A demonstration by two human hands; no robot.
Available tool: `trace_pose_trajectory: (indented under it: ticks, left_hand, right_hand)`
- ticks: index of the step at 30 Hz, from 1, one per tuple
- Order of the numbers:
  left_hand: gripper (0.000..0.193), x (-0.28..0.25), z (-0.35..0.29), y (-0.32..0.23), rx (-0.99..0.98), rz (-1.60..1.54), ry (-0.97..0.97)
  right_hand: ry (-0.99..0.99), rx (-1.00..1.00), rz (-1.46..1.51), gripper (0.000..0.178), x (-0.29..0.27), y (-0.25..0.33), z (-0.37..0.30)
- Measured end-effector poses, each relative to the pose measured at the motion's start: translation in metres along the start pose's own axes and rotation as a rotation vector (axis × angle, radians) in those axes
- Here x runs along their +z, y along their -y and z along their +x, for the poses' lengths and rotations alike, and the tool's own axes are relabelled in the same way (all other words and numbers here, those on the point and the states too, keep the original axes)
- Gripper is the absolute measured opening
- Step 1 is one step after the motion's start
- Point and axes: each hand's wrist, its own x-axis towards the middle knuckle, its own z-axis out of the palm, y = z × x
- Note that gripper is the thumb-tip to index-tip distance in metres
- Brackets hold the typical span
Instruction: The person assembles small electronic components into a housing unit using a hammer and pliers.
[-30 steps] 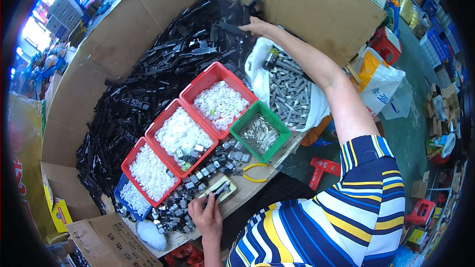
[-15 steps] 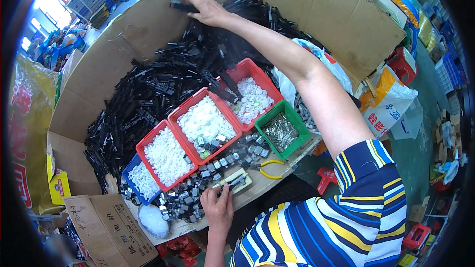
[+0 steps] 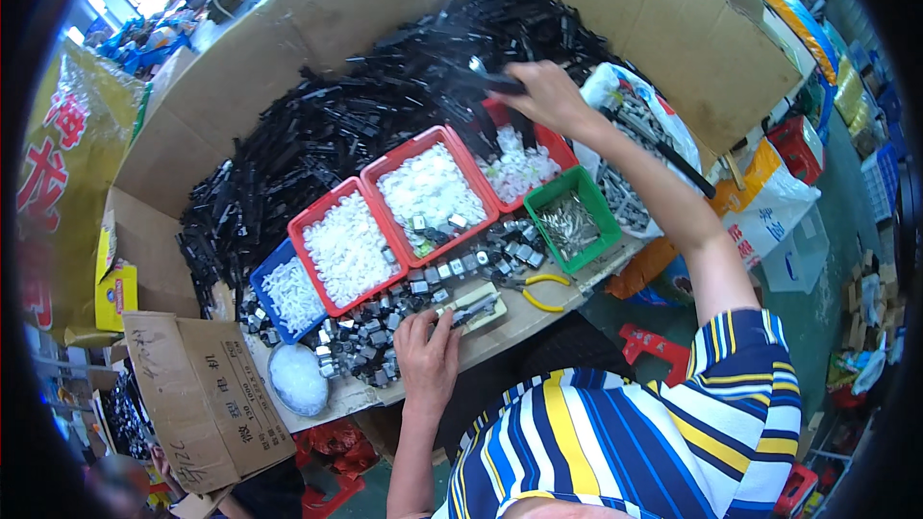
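- Up at the far side, the right hand (image 3: 543,96) is closed around a long black part (image 3: 495,82), lifted over the far red tray (image 3: 550,139) of white pieces.
- That black part lies with its long axis running left to right, its free end pointing left toward the heap of black parts (image 3: 336,125) inside the cardboard wall (image 3: 663,19).
- Near the counter's (image 3: 538,312) front edge, the left hand (image 3: 428,356) rests palm down, fingers spread flat and gripping nothing, fingertips touching a small cream and grey block (image 3: 476,308).
- Loose grey metal bits (image 3: 365,336) lie just left of that hand.
- Yellow-handled pliers (image 3: 538,288) lie just right of the block.
- A green tray (image 3: 601,207) of metal pins sits right of the red trays; a blue tray (image 3: 260,279) sits at the left end.
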Motion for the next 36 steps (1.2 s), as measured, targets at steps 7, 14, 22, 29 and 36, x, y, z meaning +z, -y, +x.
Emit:
trace_pose_trajectory:
  ticks: [7, 14, 22, 29, 36]
  left_hand:
    - [0.029, 0.001, -0.013, 0.0, -0.002, 0.013, -0.01]
    - [0.027, -0.008, -0.027, 0.002, -0.019, 0.048, -0.071]
    - [0.026, -0.01, -0.023, 0.009, -0.017, 0.008, -0.108]
    - [0.025, -0.012, -0.02, 0.009, -0.011, 0.013, -0.115]
    - [0.024, -0.016, -0.014, 0.005, -0.025, 0.038, -0.106]
  right_hand:
    - [0.248, 0.372, -0.076, 0.057, 0.039, -0.014, -0.065]
    - [0.189, 0.432, 0.013, 0.065, 0.058, 0.043, -0.025]
    - [0.238, 0.351, -0.117, 0.054, 0.06, 0.04, -0.02]
    - [0.18, 0.23, -0.102, 0.041, 0.064, 0.033, 0.0]
    - [0.05, 0.059, -0.22, 0.04, 0.068, 0.019, 0.089]
